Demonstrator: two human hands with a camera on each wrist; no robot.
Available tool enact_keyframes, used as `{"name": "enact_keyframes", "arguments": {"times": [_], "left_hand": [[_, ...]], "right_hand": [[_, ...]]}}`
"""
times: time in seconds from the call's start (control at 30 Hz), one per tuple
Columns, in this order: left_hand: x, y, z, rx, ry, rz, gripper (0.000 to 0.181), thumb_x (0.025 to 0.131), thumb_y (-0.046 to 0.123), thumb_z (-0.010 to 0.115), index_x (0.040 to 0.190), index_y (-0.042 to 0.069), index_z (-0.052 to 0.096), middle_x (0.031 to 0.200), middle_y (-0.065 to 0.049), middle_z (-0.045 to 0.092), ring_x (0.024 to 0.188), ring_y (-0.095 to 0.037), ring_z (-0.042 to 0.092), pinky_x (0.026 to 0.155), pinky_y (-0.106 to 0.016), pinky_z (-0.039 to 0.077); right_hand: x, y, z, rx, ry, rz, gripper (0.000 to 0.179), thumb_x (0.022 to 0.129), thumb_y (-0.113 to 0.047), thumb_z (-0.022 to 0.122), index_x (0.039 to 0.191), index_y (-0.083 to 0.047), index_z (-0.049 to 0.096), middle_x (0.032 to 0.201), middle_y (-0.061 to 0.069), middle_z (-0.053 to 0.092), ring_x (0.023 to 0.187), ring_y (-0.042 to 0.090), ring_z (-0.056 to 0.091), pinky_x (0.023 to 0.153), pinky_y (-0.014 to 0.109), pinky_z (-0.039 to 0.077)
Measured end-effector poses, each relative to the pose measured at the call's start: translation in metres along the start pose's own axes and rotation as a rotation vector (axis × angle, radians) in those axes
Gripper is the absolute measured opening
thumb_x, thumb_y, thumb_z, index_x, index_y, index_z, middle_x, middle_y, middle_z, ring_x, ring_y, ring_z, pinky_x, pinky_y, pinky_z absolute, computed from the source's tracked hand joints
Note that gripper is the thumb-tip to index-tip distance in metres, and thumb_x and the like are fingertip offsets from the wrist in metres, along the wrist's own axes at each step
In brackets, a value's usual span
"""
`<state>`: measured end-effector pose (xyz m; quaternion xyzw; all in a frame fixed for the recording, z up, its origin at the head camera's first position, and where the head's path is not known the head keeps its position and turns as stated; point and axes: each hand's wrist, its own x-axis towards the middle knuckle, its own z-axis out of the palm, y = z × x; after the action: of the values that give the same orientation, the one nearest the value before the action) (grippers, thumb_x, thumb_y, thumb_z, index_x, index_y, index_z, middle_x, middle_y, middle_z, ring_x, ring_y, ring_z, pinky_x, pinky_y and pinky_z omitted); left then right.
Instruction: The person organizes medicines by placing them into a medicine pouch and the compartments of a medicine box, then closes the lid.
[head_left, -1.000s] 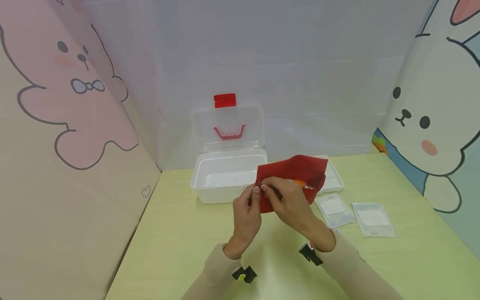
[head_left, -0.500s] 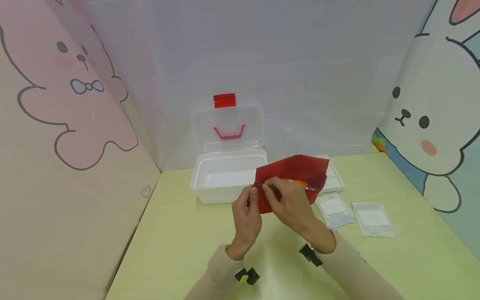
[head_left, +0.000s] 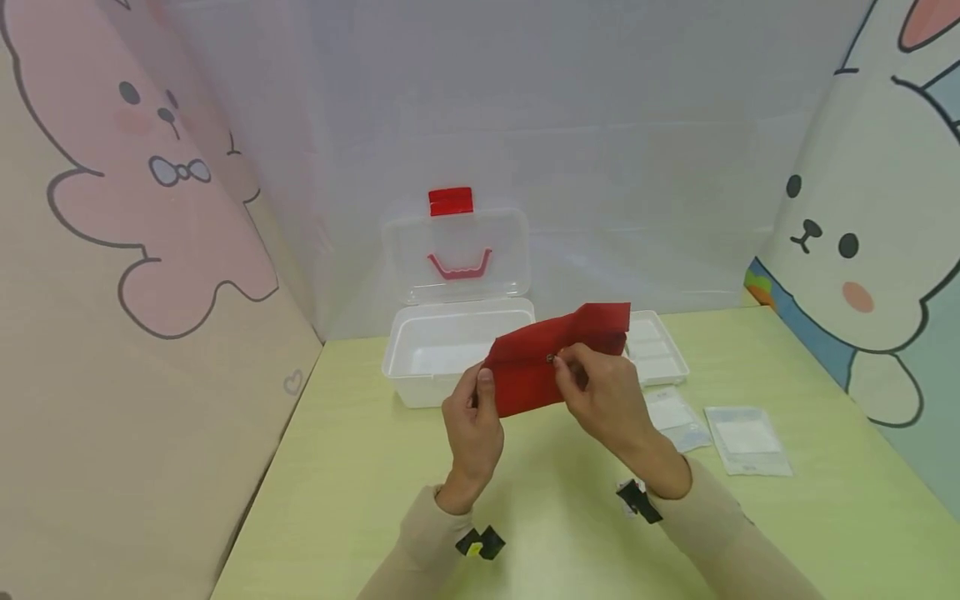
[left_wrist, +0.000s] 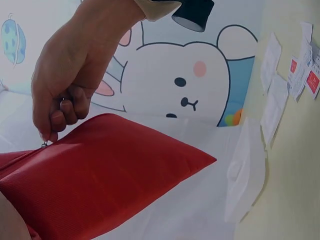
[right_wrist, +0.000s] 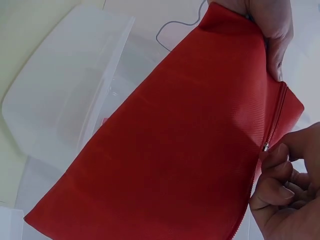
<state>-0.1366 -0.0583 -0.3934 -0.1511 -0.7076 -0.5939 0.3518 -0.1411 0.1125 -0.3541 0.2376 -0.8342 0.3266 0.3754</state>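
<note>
A red zippered pouch (head_left: 525, 379) is held up over the table in front of the white box. My left hand (head_left: 474, 425) grips its left end, thumb on the near face. With thumb and forefinger my right hand (head_left: 603, 396) pinches the small metal zipper pull (head_left: 551, 358), about midway along the zipper. In the right wrist view the zipper pull (right_wrist: 265, 147) sits at the right fingertips, with zipper teeth running on below it. The left wrist view shows the broad red face of the pouch (left_wrist: 115, 175) and the right hand (left_wrist: 65, 95) above it.
Behind the pouch stands a white plastic box (head_left: 431, 387), its clear lid (head_left: 456, 233) raised on the far side. A shallow white tray (head_left: 660, 350) lies at right, with white packets (head_left: 750, 442) before it. Small red-and-white packets (left_wrist: 312, 80) show in the left wrist view.
The right hand has drawn the zipper pull rightward from the left end to mid-pouch. The left hand shifted slightly left with the pouch, and the orange item in the opening is now hidden.
</note>
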Motion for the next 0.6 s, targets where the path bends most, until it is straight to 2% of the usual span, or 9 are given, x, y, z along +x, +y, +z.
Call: {"name": "enact_keyframes", "arguments": {"times": [0.07,0.17,0.27,0.3,0.43,0.6], "left_hand": [[0.0,-0.001,-0.001,-0.004,-0.003,0.004,0.02,0.098,0.002,0.052,0.105,0.002,0.071,0.07,-0.014,0.065,0.065,-0.018,0.058,0.057,-0.024,0.048],[0.001,-0.002,-0.003,-0.002,0.01,0.013,0.019,0.099,0.004,0.052,0.103,0.002,0.07,0.063,-0.01,0.058,0.059,-0.013,0.052,0.054,-0.022,0.043],[0.002,-0.004,-0.006,0.011,0.018,0.025,0.018,0.1,0.005,0.051,0.1,0.001,0.069,0.055,-0.006,0.04,0.055,-0.006,0.038,0.05,-0.02,0.033],[0.003,-0.004,-0.007,0.015,0.022,0.029,0.018,0.1,0.005,0.051,0.099,0.001,0.069,0.055,-0.005,0.039,0.055,-0.004,0.036,0.05,-0.02,0.032],[0.005,-0.006,-0.013,0.023,0.058,0.024,0.018,0.101,0.007,0.05,0.097,0.0,0.067,0.059,-0.005,0.039,0.057,-0.004,0.036,0.051,-0.021,0.032],[0.009,-0.006,-0.021,-0.001,0.081,-0.015,0.02,0.101,0.009,0.05,0.102,0.001,0.068,0.066,-0.012,0.052,0.063,-0.01,0.046,0.056,-0.022,0.039]], "right_hand": [[0.0,0.001,0.0,-0.007,-0.008,-0.003,0.006,0.083,0.0,0.066,0.08,-0.004,0.065,0.062,0.003,0.062,0.054,0.007,0.051,0.05,0.022,0.043],[0.0,0.004,-0.002,-0.018,-0.003,0.01,0.006,0.082,0.001,0.067,0.078,-0.004,0.065,0.061,0.002,0.061,0.052,0.007,0.05,0.049,0.023,0.042],[-0.001,0.009,-0.003,-0.026,-0.002,0.019,0.007,0.081,0.001,0.067,0.077,-0.004,0.065,0.059,0.002,0.06,0.051,0.006,0.048,0.048,0.023,0.041],[-0.001,0.01,-0.004,-0.029,-0.006,0.019,0.007,0.082,0.001,0.067,0.076,-0.004,0.064,0.058,0.002,0.06,0.051,0.006,0.047,0.048,0.023,0.041],[0.0,0.017,-0.007,-0.055,-0.005,0.027,0.007,0.083,0.0,0.066,0.077,-0.003,0.064,0.059,0.003,0.061,0.05,0.007,0.049,0.048,0.024,0.041],[0.001,0.024,-0.011,-0.085,-0.003,0.064,0.006,0.083,0.0,0.067,0.078,-0.001,0.064,0.061,0.007,0.064,0.051,0.01,0.052,0.048,0.025,0.042]]}}
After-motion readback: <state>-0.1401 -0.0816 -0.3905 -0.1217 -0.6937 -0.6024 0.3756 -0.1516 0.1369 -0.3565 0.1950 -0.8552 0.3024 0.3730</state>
